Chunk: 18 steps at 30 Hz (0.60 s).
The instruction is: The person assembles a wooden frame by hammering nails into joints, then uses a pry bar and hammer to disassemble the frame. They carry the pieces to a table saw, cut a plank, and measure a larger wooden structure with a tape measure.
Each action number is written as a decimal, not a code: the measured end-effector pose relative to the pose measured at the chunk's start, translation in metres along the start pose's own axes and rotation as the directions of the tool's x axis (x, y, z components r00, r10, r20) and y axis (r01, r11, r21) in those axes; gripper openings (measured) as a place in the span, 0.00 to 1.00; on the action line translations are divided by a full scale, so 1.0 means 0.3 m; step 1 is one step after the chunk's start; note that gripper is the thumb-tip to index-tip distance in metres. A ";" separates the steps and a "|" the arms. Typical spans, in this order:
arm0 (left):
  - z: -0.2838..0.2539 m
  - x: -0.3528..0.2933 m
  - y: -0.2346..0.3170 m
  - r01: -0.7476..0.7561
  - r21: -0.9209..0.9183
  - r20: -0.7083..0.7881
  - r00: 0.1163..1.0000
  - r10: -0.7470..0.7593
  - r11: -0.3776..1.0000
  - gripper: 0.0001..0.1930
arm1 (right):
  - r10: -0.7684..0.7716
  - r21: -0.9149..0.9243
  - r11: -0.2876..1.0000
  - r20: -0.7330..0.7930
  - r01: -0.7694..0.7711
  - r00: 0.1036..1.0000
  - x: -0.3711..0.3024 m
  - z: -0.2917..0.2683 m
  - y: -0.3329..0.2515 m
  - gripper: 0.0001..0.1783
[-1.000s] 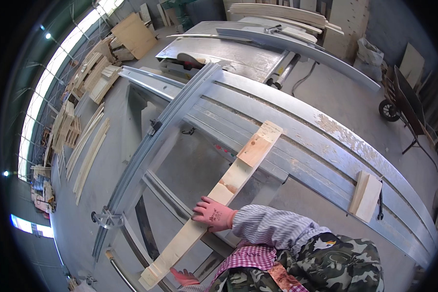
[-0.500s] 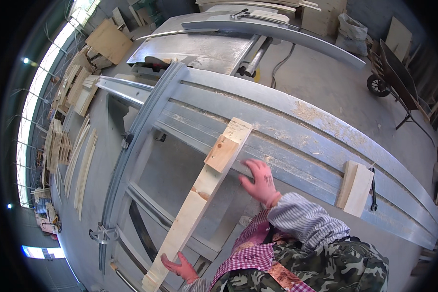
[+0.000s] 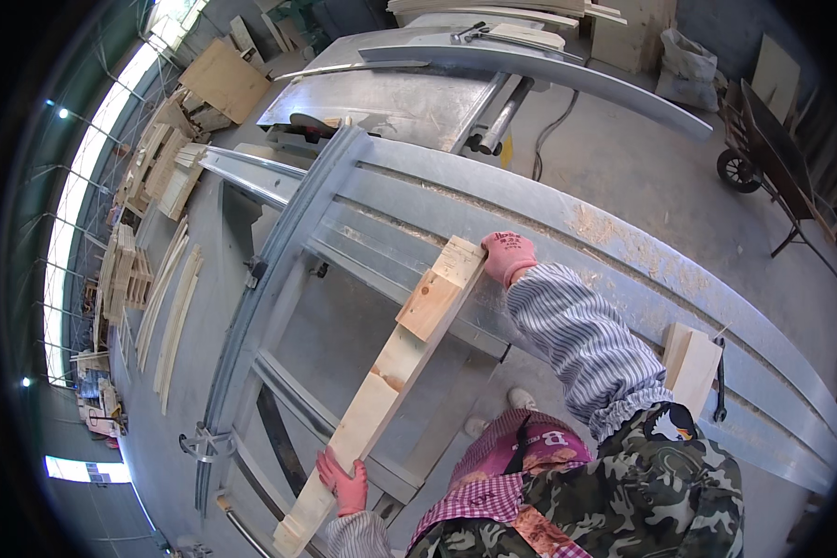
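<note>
Head view: the pale timber beam [image 3: 372, 406] ran slantwise from 7 o'clock to 1 o'clock, far end over the slotted metal bench [image 3: 521, 200], the rest bridging the open steel frame. Shorter pine block [image 3: 430, 305] sat on top toward the 1 o'clock end, aligned lengthwise; whether fixed or loose, unclear.

Right hand [image 3: 510, 258], pink glove, was at the beam's 1 o'clock end, against its right edge, fingers curled and mostly closed; tips hidden, so couldn't tell if it truly gripped. Left hand [image 3: 346, 484], also gloved, was half open near the 7 o'clock end, fingers spread up over the right edge; thumb side and underside unclear, so no firm grip confirmed. Wide spacing probably served to steady both ends of a long piece.

Beam: straight, squared, smooth-looking, brown patch mid-length. Pine block: warmer tone, a knot, crisp corners. Bench: dull silvery, long parallel grooves, likely for guiding or clamping, with flaky sawdust [image 3: 595, 223] scattered on it. Between 3 and 4 o'clock, a squared wooden block [image 3: 693, 358] stood beside a dark wrench [image 3: 720, 381], probably parked within reach. Just below 9 o'clock, thin wooden strips [image 3: 179, 325] lay lengthwise on the floor. Wheelbarrow [image 3: 767, 149] stood past 2 o'clock, dark tray, spoked wheel.
</note>
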<state>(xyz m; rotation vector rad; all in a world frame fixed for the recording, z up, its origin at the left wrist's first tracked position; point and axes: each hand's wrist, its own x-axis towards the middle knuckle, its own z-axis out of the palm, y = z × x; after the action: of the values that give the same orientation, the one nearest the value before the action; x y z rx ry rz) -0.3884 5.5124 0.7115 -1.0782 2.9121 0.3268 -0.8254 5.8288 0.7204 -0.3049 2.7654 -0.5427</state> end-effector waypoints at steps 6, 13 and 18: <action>0.024 -0.024 0.042 0.073 0.122 0.084 0.993 -0.083 0.990 0.57 | -0.068 -0.248 0.965 0.080 0.086 0.994 0.036 -0.075 -0.059 0.15; -0.003 -0.029 0.099 0.098 0.131 0.090 0.990 -0.111 0.986 0.58 | -0.128 -0.242 0.960 0.077 0.143 0.989 -0.002 -0.084 -0.044 0.15; -0.003 -0.035 0.111 0.104 0.114 0.075 0.991 -0.113 0.988 0.57 | -0.172 -0.440 0.870 0.153 0.223 0.973 -0.008 -0.073 -0.055 0.14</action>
<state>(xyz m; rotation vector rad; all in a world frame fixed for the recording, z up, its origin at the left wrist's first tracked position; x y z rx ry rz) -0.4020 5.5435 0.7198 -1.1715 2.7516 0.1993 -0.8282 5.8217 0.7468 -0.7085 2.7365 0.0931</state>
